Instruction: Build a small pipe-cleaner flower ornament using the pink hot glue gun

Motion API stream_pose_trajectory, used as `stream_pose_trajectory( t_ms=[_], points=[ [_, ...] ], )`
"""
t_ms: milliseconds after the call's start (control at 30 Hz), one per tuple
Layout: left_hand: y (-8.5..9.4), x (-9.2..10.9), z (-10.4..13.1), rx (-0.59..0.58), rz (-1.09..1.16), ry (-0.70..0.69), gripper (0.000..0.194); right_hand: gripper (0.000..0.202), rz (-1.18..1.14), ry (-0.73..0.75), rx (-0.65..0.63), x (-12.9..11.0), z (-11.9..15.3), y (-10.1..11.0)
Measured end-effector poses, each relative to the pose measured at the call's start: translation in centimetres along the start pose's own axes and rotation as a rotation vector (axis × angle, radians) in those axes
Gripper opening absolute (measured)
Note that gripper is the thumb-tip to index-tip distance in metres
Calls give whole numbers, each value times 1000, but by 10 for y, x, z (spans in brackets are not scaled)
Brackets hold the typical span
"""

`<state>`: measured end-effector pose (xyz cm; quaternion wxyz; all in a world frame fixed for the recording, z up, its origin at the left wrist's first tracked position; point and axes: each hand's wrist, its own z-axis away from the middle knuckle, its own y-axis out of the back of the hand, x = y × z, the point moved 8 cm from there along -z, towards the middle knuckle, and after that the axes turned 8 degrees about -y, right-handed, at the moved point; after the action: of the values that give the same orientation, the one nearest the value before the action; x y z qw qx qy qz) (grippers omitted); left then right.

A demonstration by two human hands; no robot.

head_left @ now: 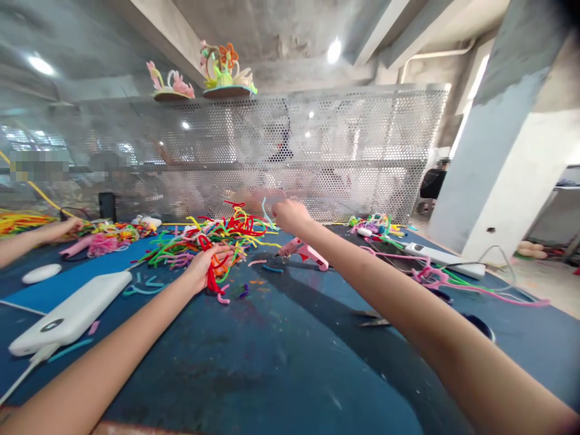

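While clamped in left hand [203, 266] fingers, red pipe cleaner [212, 279] hanging vertical; right hand [290, 217] fisted on pale strand [265, 211].

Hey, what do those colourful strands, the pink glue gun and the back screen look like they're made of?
Strands: likely pipe cleaners, fuzzy fibre over wire; they hold bends and look matte. The left hand grips some, and the right hand pinches one. Glue gun: smooth pink plastic, slightly glossy. Screen: probably perforated sheet metal, pale grey with regular round holes.
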<state>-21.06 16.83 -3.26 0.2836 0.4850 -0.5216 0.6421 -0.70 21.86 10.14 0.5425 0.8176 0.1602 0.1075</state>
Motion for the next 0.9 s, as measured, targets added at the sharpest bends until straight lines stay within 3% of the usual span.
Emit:
stream_pose_trajectory(
  t_ms=[200,400,500,733,900],
  points=[
    [-4,1,2,-34,-1,12,29,34,-39,127,-260,-62,-15,-54],
    [-3,4,6,-51,-53,19,39,34,-55,108,-446,-75,-32,-81],
    [-1,4,5,-51,-81,24,43,33,-112,104,-388,-71,-40,-76],
    [0,0,1,-66,-121,54,42,32,-234,96,-96,-62,-49,-53],
    [2,-2,-3,-71,-146,47,40,19,-250,163,-93,-67,-43,-55]
  ],
)
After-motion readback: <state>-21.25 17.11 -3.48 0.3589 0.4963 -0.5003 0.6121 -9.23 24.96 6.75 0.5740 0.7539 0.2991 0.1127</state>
